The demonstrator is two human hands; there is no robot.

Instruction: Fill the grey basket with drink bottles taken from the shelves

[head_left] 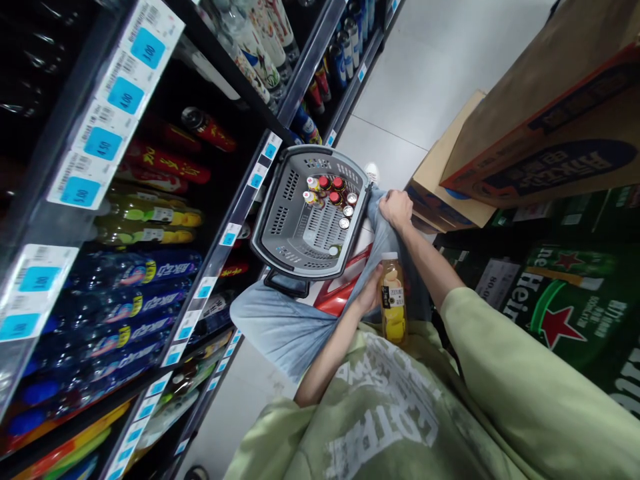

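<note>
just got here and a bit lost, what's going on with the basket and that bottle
A person in a green shirt holds a capped bottle of yellowish drink in the left hand, close to the body. The right hand is at the knee, on the jeans. In front, the grey basket contains red-capped bottles and cans. The held bottle is outside it. Drink shelves run along the left.

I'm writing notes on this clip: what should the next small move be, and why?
Probably lower the juice bottle into the basket: the left hand holds it nearby, and the basket, already holding cans, shows bare bottom.
</note>
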